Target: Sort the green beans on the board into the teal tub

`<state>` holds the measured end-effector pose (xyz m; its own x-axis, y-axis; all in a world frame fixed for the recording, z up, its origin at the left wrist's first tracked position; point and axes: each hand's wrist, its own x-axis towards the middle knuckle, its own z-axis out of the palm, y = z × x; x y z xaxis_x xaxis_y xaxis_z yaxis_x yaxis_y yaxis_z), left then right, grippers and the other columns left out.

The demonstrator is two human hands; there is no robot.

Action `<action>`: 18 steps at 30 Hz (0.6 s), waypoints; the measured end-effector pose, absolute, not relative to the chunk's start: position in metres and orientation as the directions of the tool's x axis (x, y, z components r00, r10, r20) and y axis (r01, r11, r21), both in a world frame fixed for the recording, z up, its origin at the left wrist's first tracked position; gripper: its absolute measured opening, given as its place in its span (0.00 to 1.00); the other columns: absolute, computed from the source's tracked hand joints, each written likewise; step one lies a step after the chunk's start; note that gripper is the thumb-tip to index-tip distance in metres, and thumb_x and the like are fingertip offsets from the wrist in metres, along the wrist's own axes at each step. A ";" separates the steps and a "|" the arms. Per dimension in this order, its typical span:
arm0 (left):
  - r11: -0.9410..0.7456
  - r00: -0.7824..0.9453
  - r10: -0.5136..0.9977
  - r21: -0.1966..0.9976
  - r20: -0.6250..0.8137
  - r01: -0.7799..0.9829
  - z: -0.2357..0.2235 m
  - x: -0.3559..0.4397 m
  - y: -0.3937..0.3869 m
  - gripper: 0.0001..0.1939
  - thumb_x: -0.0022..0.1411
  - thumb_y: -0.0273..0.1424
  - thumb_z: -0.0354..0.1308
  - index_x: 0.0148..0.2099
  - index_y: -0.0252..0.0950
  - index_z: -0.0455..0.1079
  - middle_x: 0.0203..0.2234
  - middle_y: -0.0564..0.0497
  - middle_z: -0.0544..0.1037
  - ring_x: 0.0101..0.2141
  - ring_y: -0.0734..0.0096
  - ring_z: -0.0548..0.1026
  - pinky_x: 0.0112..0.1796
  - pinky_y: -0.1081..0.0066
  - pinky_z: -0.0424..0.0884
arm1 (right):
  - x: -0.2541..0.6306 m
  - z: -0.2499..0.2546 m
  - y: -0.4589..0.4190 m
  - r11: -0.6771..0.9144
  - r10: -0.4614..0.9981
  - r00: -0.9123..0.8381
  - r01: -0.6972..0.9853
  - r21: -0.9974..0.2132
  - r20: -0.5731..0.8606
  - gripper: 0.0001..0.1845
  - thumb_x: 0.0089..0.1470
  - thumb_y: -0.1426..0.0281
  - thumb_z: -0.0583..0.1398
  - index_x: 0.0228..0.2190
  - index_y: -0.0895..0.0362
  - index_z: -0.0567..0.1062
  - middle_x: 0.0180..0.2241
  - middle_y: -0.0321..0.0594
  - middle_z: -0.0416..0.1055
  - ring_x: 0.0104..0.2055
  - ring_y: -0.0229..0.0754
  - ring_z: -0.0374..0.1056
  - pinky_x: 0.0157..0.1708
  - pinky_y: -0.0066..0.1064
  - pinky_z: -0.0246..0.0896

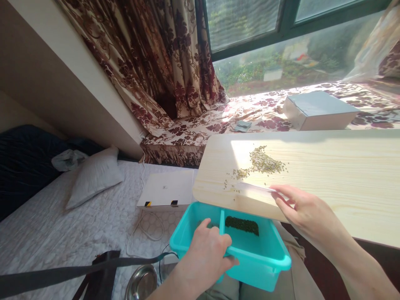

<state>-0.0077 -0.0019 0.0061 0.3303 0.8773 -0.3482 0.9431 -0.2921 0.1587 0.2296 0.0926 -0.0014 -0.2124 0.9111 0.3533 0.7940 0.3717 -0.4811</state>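
My left hand (pixel 208 250) grips the near rim of a turquoise two-compartment bin (pixel 250 258), its fingers reaching over beside the divider. In the right compartment lies a band of dark green grains (pixel 242 225); my hand hides much of the left one. The bin sits just below the near edge of the pale wooden tabletop (pixel 328 175). Over that edge, my right hand (pixel 301 206) pinches a thin white card (pixel 258 187), held low at the wood. Just beyond the card, small tan-green grains (pixel 264 161) lie in a loose pile, with several scattered to the left.
A white box (pixel 167 187) and a white cable rest on the quilted bed (pixel 103 221) at left. A metal bowl (pixel 142 283) stands at the bottom, near a dark strap (pixel 93 268). Behind the table, a grey-topped box (pixel 321 109) sits on the floral window seat.
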 end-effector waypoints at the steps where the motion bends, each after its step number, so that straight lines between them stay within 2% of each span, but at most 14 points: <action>1: -0.294 0.330 0.878 0.153 -0.348 0.943 0.003 -0.007 -0.002 0.17 0.58 0.46 0.69 0.33 0.37 0.76 0.26 0.51 0.77 0.34 0.64 0.78 0.58 0.54 0.64 | 0.230 -0.001 0.091 0.367 0.912 -0.207 0.795 -0.483 0.353 0.16 0.57 0.62 0.53 0.35 0.51 0.80 0.35 0.40 0.82 0.22 0.42 0.73 0.23 0.32 0.66; 6: -0.300 0.324 0.880 0.122 -0.349 0.946 -0.011 -0.006 -0.004 0.15 0.58 0.44 0.69 0.36 0.37 0.78 0.30 0.48 0.79 0.37 0.62 0.78 0.58 0.53 0.64 | 0.232 -0.007 0.084 0.374 0.917 -0.228 0.778 -0.506 0.327 0.16 0.57 0.62 0.53 0.34 0.51 0.80 0.35 0.39 0.82 0.26 0.43 0.76 0.23 0.31 0.67; 11: -0.284 0.317 0.890 0.147 -0.329 0.948 -0.021 -0.009 -0.006 0.14 0.57 0.43 0.70 0.37 0.37 0.77 0.31 0.49 0.78 0.39 0.62 0.77 0.59 0.56 0.63 | 0.230 -0.014 0.083 0.392 0.893 -0.197 0.782 -0.485 0.405 0.17 0.59 0.60 0.53 0.37 0.50 0.80 0.36 0.39 0.82 0.28 0.44 0.77 0.23 0.32 0.67; 18: -0.266 0.302 0.888 0.148 -0.346 0.953 -0.019 -0.010 -0.007 0.14 0.58 0.43 0.69 0.38 0.37 0.77 0.32 0.48 0.78 0.39 0.63 0.77 0.60 0.58 0.60 | 0.216 -0.007 0.084 0.416 0.902 -0.262 0.740 -0.528 0.344 0.16 0.58 0.63 0.52 0.34 0.50 0.80 0.35 0.39 0.82 0.29 0.43 0.77 0.24 0.31 0.68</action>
